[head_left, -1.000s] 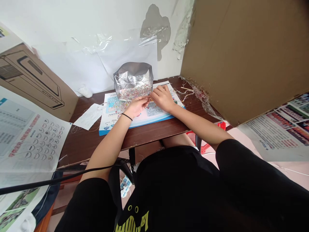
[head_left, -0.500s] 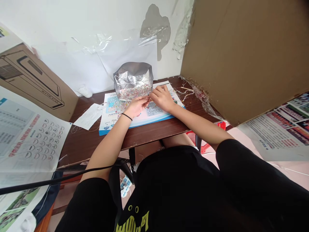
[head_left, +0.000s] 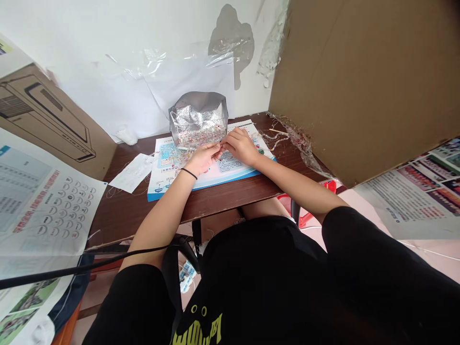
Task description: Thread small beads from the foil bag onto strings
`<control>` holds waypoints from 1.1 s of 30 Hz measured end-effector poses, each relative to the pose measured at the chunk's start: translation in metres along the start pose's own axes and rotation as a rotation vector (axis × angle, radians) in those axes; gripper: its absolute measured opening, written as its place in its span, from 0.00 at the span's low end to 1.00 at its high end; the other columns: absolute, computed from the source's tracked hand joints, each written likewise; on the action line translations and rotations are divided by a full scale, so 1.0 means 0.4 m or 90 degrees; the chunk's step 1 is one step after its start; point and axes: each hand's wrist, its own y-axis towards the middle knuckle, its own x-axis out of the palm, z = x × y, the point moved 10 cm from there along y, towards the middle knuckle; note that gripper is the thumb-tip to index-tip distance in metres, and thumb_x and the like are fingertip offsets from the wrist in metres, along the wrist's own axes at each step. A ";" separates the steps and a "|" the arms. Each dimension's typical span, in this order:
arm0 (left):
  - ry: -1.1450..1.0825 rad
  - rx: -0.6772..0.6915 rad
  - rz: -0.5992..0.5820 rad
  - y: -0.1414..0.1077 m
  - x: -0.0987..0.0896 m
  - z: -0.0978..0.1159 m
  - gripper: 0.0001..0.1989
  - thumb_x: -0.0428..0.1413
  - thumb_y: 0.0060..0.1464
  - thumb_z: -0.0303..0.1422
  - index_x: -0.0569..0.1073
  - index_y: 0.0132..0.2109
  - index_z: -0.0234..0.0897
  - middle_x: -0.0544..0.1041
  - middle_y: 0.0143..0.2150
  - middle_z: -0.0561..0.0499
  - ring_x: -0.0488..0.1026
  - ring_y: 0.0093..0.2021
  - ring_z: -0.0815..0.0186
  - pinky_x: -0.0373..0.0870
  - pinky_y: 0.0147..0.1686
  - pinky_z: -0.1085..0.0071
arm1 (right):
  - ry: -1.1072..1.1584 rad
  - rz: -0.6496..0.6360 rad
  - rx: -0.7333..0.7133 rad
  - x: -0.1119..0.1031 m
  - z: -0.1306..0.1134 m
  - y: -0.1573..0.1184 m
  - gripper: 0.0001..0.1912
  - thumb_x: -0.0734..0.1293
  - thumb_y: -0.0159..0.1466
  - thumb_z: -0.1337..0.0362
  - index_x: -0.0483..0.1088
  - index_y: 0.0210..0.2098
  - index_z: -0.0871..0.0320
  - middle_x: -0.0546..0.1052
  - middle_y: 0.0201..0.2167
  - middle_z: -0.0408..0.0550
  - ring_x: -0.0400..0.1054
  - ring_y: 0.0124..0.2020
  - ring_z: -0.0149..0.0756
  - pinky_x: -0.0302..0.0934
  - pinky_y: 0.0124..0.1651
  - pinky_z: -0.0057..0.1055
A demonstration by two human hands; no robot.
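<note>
Left hand (head_left: 205, 158): sitting just in front of the silver pouch (head_left: 199, 117), on the wearer's side, palm turned partly up; fingers curling, thumb and forefinger closing toward each other. Right hand (head_left: 242, 145): arching in front of the pouch's right corner, knuckles up, fingers bending down to meet the left fingertips. Whether anything is being pinched there, cannot tell; the fingers are hiding the spot.

Dark band (head_left: 189, 173) circling the left wrist, nearer the wearer than the pouch.

Pouch itself is standing open-mouthed, its shiny inside facing the wearer, tiny multicoloured beads (head_left: 201, 136) heaping along its bottom. Loose beads (head_left: 179, 156) are scattering in front of its left half. Blue-edged booklet (head_left: 230, 165) is lying under the pouch and reaching out in front of it, printed side up. White slip (head_left: 132, 173) is lying left of the pouch, overlapping the booklet's edge.

Pale strands (head_left: 280, 140) are trailing right of the pouch; crumpled clear plastic (head_left: 305, 153) is lying beyond them. Farther right of the pouch, a brown cardboard panel (head_left: 359, 86) is rising. Behind the pouch, white paper is hanging against the wall (head_left: 179, 24).
</note>
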 end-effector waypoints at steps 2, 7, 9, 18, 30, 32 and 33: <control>0.012 0.009 -0.004 0.004 -0.001 0.001 0.09 0.57 0.60 0.21 0.79 0.33 0.32 0.79 0.32 0.51 0.74 0.33 0.76 0.72 0.41 0.78 | 0.035 0.006 -0.011 0.001 0.000 0.000 0.12 0.59 0.73 0.65 0.75 0.40 0.56 0.77 0.40 0.53 0.63 0.47 0.46 0.57 0.52 0.44; 0.035 0.026 -0.007 0.013 -0.008 0.001 0.07 0.57 0.58 0.20 0.79 0.36 0.33 0.79 0.33 0.51 0.74 0.32 0.76 0.72 0.40 0.77 | 0.099 0.017 -0.014 -0.001 0.008 0.001 0.11 0.60 0.71 0.66 0.75 0.41 0.57 0.77 0.40 0.52 0.65 0.45 0.45 0.59 0.52 0.43; 0.054 0.043 -0.012 0.015 -0.007 0.003 0.06 0.59 0.57 0.20 0.79 0.39 0.33 0.79 0.33 0.51 0.74 0.32 0.75 0.73 0.40 0.76 | 0.112 0.011 -0.004 0.000 0.014 0.002 0.11 0.61 0.70 0.66 0.75 0.42 0.57 0.78 0.40 0.52 0.66 0.45 0.45 0.60 0.52 0.43; 0.293 0.248 0.035 -0.019 0.007 0.074 0.17 0.61 0.56 0.26 0.75 0.53 0.35 0.80 0.33 0.50 0.78 0.36 0.65 0.74 0.37 0.68 | 0.152 -0.019 0.009 0.007 0.034 0.005 0.11 0.62 0.69 0.63 0.77 0.39 0.56 0.79 0.38 0.51 0.68 0.43 0.43 0.60 0.52 0.41; 0.259 0.320 0.098 -0.006 -0.055 0.126 0.15 0.61 0.57 0.28 0.75 0.52 0.40 0.81 0.35 0.49 0.79 0.37 0.64 0.76 0.38 0.67 | -0.030 -0.097 0.192 -0.001 0.081 -0.007 0.11 0.60 0.67 0.69 0.75 0.40 0.57 0.80 0.43 0.54 0.68 0.50 0.49 0.55 0.51 0.42; 0.204 0.311 0.143 0.000 -0.091 0.137 0.14 0.60 0.58 0.28 0.75 0.51 0.40 0.80 0.36 0.49 0.79 0.36 0.65 0.76 0.36 0.69 | -0.055 -0.100 0.234 -0.010 0.108 -0.012 0.12 0.59 0.68 0.69 0.74 0.40 0.58 0.80 0.45 0.55 0.67 0.51 0.50 0.54 0.51 0.42; 0.177 0.307 0.165 0.002 -0.109 0.142 0.13 0.60 0.58 0.28 0.74 0.50 0.41 0.80 0.36 0.49 0.78 0.35 0.66 0.75 0.35 0.70 | -0.066 -0.100 0.251 -0.013 0.121 -0.014 0.12 0.59 0.68 0.69 0.74 0.40 0.58 0.80 0.45 0.56 0.67 0.51 0.50 0.55 0.50 0.43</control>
